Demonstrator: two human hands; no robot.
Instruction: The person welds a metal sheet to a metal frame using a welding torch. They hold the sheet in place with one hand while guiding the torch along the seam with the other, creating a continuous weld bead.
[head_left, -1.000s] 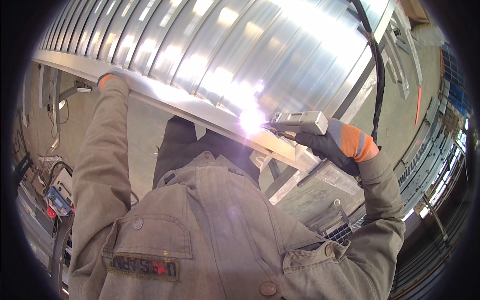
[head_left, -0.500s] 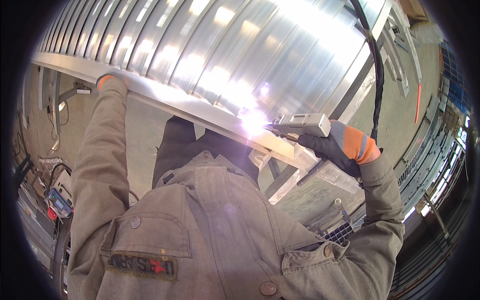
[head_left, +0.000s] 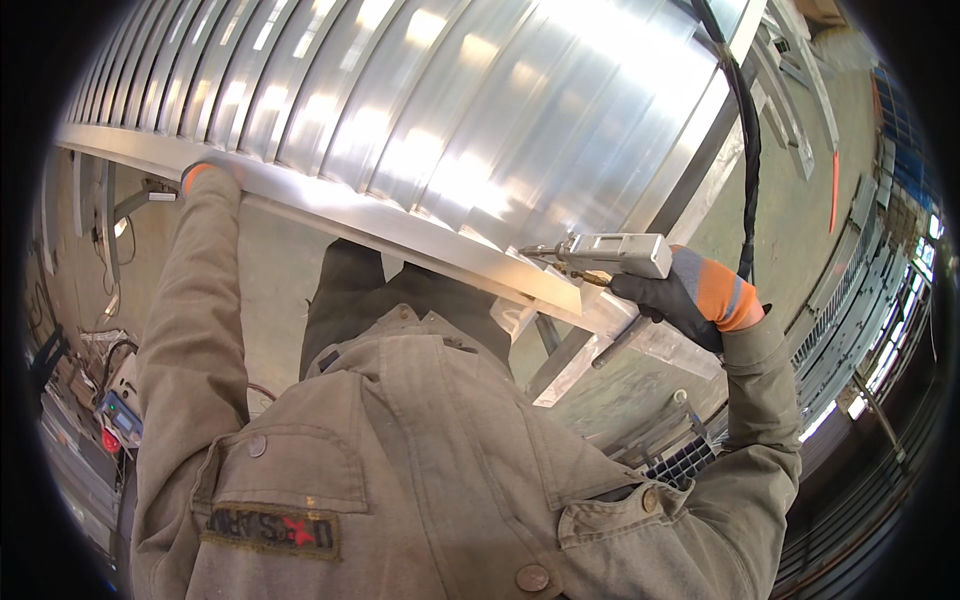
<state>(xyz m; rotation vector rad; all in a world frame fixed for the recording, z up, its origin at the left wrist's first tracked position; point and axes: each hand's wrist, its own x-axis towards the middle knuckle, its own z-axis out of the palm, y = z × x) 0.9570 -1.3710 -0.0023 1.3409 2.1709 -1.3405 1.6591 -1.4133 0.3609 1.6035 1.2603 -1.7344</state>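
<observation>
My right hand [head_left: 690, 295], in an orange and grey glove with black fingers, is wrapped round a handheld welding torch [head_left: 622, 253]. The torch's thin tip points left at the front edge bar [head_left: 400, 230] of a ribbed, shiny metal panel [head_left: 400, 110], close to the bar's right end. No glow shows at the tip. Whether the tip touches the metal, I cannot tell. Further left, my left hand [head_left: 208, 170], also gloved, rests at the same bar; its fingers are mostly hidden by the cuff and the bar.
A thick black cable [head_left: 750, 150] hangs at the right beside the panel. Pale metal supports [head_left: 570, 365] stand under the panel's right end. A device with a small screen [head_left: 122, 412] sits at the lower left. Long metal profiles [head_left: 850, 290] lie along the right.
The bright welding glare at the torch tip has gone out. The panel and my left hand appear shifted slightly left and downward in view; my right hand still grips the torch.
</observation>
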